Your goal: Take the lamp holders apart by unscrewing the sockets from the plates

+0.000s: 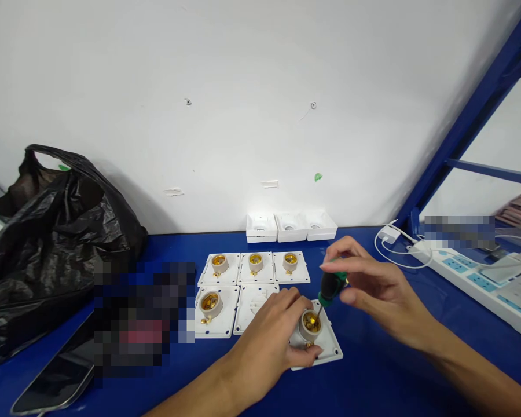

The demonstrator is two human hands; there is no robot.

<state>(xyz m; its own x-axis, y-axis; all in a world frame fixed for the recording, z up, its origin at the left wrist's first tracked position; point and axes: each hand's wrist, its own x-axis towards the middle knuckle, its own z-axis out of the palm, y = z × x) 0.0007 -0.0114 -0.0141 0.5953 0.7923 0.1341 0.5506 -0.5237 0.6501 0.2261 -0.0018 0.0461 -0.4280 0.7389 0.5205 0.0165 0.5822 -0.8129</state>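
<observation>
My left hand (282, 327) grips a round lamp socket (310, 325) with a brass inside, which sits on a white square plate (330, 344). In my right hand (369, 284) is a screwdriver (331, 285) with a black and green handle, pinched between the fingers. Its thin shaft points down into the socket; the very tip is hard to make out. Beyond my left hand lies a white plate (247, 304) with no socket on it, partly hidden by the hand. Left of that is another plate with a lamp socket (211, 304).
Behind, three plates with sockets (255, 263) lie in a row. White square covers (290, 227) stand against the wall. A black plastic bag (61, 249) and a phone (56, 379) are at the left. A power strip (481, 278) with white cables lies at the right, by a blue frame (469, 104).
</observation>
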